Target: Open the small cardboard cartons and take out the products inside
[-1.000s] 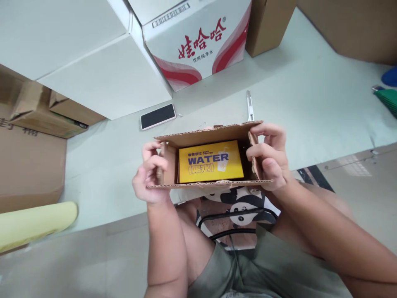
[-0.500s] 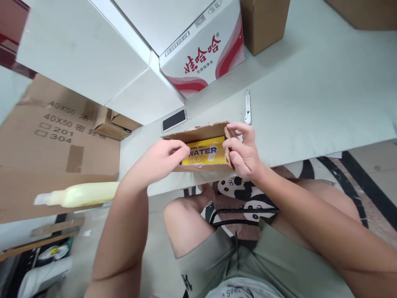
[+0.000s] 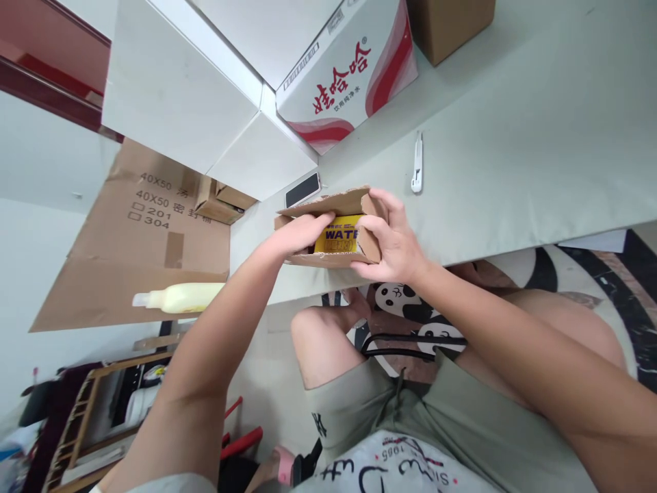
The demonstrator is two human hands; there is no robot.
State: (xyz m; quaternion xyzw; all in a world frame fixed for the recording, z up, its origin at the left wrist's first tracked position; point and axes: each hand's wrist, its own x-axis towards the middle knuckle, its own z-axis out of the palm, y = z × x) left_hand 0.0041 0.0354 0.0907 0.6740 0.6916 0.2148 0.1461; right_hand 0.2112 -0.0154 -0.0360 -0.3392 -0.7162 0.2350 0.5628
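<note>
An opened cardboard box sits on the table in front of me, its upper side open. Inside lies a yellow box with "WATER" lettering, partly covered by my fingers. My right hand is closed around the right end of the cardboard box, thumb and fingers on its flaps. My left hand reaches into the left part of the opening, with its fingers at the left end of the yellow box; some fingertips are hidden inside.
Behind stand a white-and-red water carton, white boxes and a brown carton. A phone and a white utility knife lie on the table. A pale yellow bottle is at left, by a large cardboard carton.
My left hand has gone deeper into the cardboard box, onto the yellow box. My right hand has shifted from pinching the end flap to a wider hold around that end. The view has turned.
</note>
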